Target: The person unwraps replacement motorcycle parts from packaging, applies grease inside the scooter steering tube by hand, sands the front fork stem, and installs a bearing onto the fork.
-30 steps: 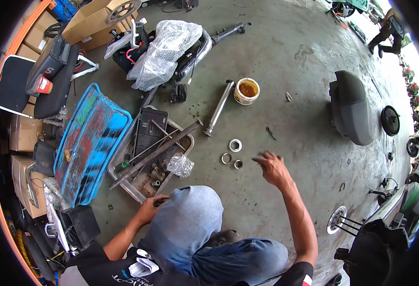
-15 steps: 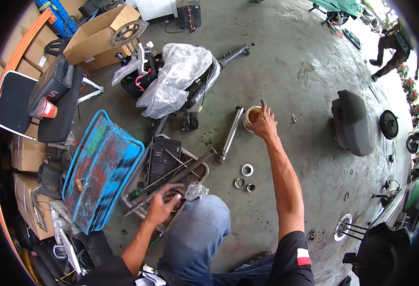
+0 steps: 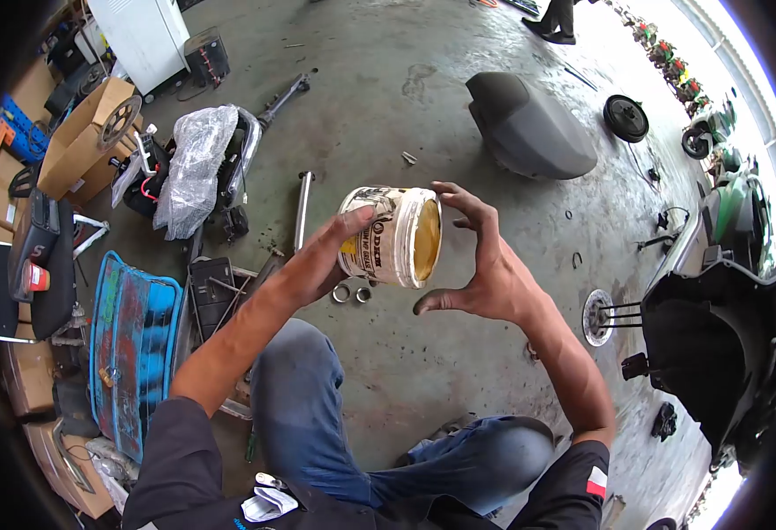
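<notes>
A white tub [image 3: 379, 243] of yellow-brown grease is held up above my knees, tilted so its open mouth faces right. My left hand [image 3: 331, 252] is wrapped round its base and left side. Just right of the mouth, my right hand [image 3: 485, 278] is spread, thumb and fingers apart, with nothing in it. Behind the tub, a metal tube [image 3: 302, 212] lies on the floor. Two metal rings [image 3: 342, 293] show on the floor just below the tub.
A blue metal rack [image 3: 136, 344] and a black tray [image 3: 216, 296] are at the left, below a bubble-wrapped part [image 3: 198, 168]. A grey seat [image 3: 529, 128] and a wheel [image 3: 625, 118] lie ahead. Black bodywork [image 3: 715, 336] stands at the right. A person's legs [image 3: 556, 19] show at the top.
The tub has come up off the floor and is now in my left hand, which has left the tray area. My right hand has let go of it. The view has turned right.
</notes>
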{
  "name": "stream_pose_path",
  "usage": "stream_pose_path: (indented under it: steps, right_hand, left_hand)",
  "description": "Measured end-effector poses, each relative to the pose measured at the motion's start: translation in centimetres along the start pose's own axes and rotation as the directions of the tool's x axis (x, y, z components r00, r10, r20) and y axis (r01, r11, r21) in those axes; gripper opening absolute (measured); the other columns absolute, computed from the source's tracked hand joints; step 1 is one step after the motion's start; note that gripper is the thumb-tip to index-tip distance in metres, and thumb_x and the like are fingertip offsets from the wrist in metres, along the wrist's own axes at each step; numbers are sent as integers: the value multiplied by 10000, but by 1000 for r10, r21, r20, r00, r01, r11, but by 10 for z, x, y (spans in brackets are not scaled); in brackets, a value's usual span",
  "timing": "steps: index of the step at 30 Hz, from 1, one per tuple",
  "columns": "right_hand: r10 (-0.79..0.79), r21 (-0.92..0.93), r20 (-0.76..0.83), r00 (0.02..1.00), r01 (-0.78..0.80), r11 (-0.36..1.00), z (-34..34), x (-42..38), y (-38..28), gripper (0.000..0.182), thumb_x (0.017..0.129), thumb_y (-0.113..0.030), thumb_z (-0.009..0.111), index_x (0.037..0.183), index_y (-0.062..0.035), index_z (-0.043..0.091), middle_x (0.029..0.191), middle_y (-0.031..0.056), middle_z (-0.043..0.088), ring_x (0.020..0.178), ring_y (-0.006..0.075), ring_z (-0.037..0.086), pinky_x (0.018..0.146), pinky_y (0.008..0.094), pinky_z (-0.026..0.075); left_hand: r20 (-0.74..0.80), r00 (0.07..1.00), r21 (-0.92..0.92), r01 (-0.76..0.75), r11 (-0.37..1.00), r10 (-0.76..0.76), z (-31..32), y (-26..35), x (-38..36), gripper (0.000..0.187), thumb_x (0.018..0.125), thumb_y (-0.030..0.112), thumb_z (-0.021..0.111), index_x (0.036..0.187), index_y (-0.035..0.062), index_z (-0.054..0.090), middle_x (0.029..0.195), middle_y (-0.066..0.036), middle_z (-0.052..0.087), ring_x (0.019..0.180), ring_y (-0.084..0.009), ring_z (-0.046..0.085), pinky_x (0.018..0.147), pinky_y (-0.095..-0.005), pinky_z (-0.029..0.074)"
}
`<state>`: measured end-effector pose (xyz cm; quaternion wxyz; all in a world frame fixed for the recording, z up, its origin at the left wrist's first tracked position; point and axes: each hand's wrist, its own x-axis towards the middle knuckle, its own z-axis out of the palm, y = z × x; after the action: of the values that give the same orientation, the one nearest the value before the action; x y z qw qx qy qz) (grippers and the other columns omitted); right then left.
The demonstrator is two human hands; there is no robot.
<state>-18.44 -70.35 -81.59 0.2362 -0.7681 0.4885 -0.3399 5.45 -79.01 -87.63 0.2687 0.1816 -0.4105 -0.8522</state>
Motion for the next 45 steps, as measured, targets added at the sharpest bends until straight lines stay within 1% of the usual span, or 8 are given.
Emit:
stream_pose_path:
  steps: [5,14,21,27,30,34,38,45]
  right_hand:
    - [-46,-667,259,965,213,714,-58,-85,3,595,935,-226,682,1479,-282,445,1227,58,593,1119,214,599,967,394,457]
    - [-114,-860,33,993,86,503,-91,-169,21,585,896,-111,621,1467,-156,500,817,25,616,874,194,625,795,371,459]
    - [240,-143,-142,960,-260,955,-88,-206,11,488,896,-89,653,1359,-38,507,755,118,719,717,298,701,702,385,526]
    - [362,722,155,919,-356,594,-108,-206,14,469,911,-42,637,1357,-22,491,796,163,718,641,228,675,607,328,501]
    - [515,683,-191,836,-264,681,-124,-214,5,489,900,-21,625,1369,-27,488,802,175,713,604,204,653,593,333,494]
    - [367,-331,-226,902,-425,842,-123,-242,23,568,853,-42,580,1410,-19,472,729,164,686,595,231,654,597,353,492]
    - [624,542,-172,762,-456,706,-138,-268,3,615,813,-79,565,1416,1,481,689,147,666,574,249,616,615,395,497]
    - [736,623,-105,668,-533,572,-140,-308,-10,664,848,-64,524,1492,36,396,714,106,657,622,147,615,605,314,492]
  left_hand:
    - [-36,999,345,-18,938,32,69,-5,1,765,929,516,640,1497,65,396,1324,-87,572,1258,-178,522,1081,-329,395]
    - [25,998,416,40,908,-56,178,-17,41,772,906,520,656,1466,37,435,1311,-96,614,1222,-196,592,1053,-347,462]
    - [191,979,565,-171,807,73,218,-27,80,873,811,511,763,1492,75,435,1251,-84,621,1178,-175,592,1051,-337,465]
    - [257,958,486,-240,840,125,214,-47,108,839,816,456,762,1497,92,431,1264,-88,610,1184,-188,591,1054,-345,469]
    - [336,937,441,-245,863,95,219,-65,128,860,810,438,779,1515,115,408,1269,-86,597,1180,-192,591,1046,-358,478]
    - [436,900,428,-198,882,-9,243,-89,156,1086,685,546,809,1514,17,348,1293,-122,598,1211,-219,611,1063,-358,490]
    - [538,843,315,-191,930,-9,258,-114,183,1004,739,534,763,1522,44,370,1301,-116,597,1222,-209,593,1073,-355,455]
    - [590,804,316,-149,937,-71,290,-152,200,1033,720,564,762,1513,26,376,1313,-140,579,1223,-221,584,1069,-349,440]
